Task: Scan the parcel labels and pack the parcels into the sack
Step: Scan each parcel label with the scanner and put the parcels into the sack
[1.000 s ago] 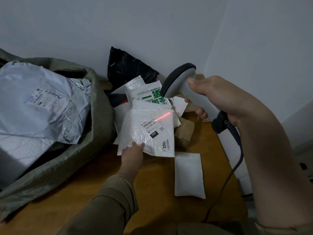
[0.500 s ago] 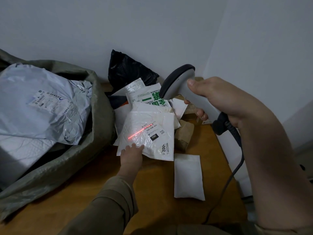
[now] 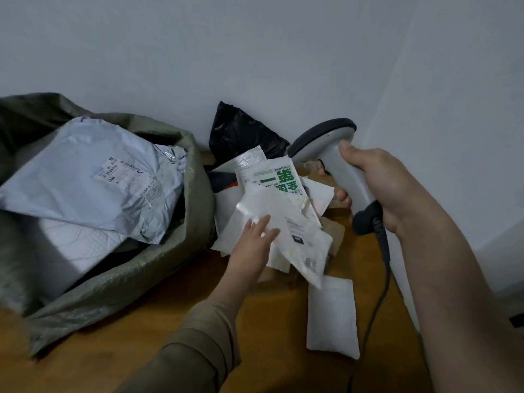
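My left hand (image 3: 251, 245) grips a white bubble-mailer parcel (image 3: 295, 234) by its left edge, lifted and tilted above the pile, label side up. My right hand (image 3: 380, 188) holds a grey barcode scanner (image 3: 326, 148) by its handle, head aimed down and left over the pile; no red line shows on the parcel. An olive woven sack (image 3: 158, 268) lies open at the left, holding a large grey poly-bag parcel (image 3: 93, 177) and a white padded one (image 3: 73, 251).
More parcels are piled against the wall: a white pouch with green print (image 3: 272, 177), a black bag (image 3: 241, 131), brown paper packets (image 3: 337, 231). A small white mailer (image 3: 331, 316) lies flat on the wooden table (image 3: 119, 347). The scanner cable (image 3: 380, 282) hangs over the right edge.
The red scan line on the label has gone out. My left hand has lifted and turned the white parcel, its lower end swinging right. The scanner has risen slightly.
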Tool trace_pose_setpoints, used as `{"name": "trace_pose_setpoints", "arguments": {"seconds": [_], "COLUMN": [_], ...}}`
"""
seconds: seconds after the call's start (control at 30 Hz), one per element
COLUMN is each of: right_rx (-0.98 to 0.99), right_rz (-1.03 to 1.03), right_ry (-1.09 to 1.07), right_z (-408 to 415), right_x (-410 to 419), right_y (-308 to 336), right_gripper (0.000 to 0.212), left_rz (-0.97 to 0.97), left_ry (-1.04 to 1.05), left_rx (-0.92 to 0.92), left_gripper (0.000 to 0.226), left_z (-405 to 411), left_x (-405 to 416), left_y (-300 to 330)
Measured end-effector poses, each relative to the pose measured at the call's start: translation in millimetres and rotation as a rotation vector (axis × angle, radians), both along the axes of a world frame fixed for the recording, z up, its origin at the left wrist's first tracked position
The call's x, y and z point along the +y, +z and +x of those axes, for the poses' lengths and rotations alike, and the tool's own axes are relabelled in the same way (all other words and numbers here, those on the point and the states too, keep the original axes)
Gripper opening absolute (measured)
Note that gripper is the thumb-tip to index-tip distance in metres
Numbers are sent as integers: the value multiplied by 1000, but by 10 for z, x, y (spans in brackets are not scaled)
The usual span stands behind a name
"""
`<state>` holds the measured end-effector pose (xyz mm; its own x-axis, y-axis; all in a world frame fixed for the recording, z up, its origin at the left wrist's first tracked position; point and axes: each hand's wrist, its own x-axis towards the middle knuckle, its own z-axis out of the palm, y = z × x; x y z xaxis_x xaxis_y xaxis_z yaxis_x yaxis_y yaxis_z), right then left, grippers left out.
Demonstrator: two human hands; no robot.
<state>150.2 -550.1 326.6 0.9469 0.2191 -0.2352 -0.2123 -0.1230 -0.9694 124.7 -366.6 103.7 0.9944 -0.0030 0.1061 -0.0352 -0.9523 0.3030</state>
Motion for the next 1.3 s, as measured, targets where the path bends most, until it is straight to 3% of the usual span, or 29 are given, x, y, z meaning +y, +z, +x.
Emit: {"name": "trace_pose_setpoints", "arguments": {"seconds": [0.13, 0.23, 0.33, 0.47, 0.57, 0.7, 0.87, 0.97, 1.03, 1.1, 1.2, 1.3], "right_rx": [-30, -44, -32, -11, -9, 11, 28, 47, 74, 112, 139, 144], "right_rz": [43, 93, 111, 108, 95, 88, 79, 70, 67, 53, 60, 25], "right_ry": [-9, 2, 31, 63, 114, 133, 95, 33, -13, -33, -59, -111], "right_z": [53, 68, 44, 28, 40, 56, 81, 113, 137, 146, 138, 156], "right_x": [166, 279, 385, 514, 600, 651, 561, 436, 342, 241, 57, -164], "right_y": [-46, -47, -65, -108, -143, -201, -295, -372, -425, -468, -512, -582], "right_gripper": [40, 37, 36, 37, 38, 38, 38, 40, 40, 41, 35, 33], "left_rz": [62, 61, -36, -148, -231, -109, -96, -11, 37, -11, -175, -10], "left_ry": [-76, 137, 473, 935, 1064, 948, 815, 595, 328, 95, 56, 68], "left_rx": [-467, -635, -536, -224, -26, -107, -118, -320, -400, -270, 144, 368], "left_gripper": [36, 37, 43, 53, 69, 57, 41, 27, 25, 35, 68, 83], "left_z": [61, 86, 5, -100, -179, -228, -129, -66, -21, 40, 128, 153], "left_x": [157, 458, 798, 1092, 1154, 1146, 1088, 894, 693, 469, 227, 79], "left_y": [388, 583, 605, 583, 497, 411, 363, 335, 281, 173, -188, -566]}}
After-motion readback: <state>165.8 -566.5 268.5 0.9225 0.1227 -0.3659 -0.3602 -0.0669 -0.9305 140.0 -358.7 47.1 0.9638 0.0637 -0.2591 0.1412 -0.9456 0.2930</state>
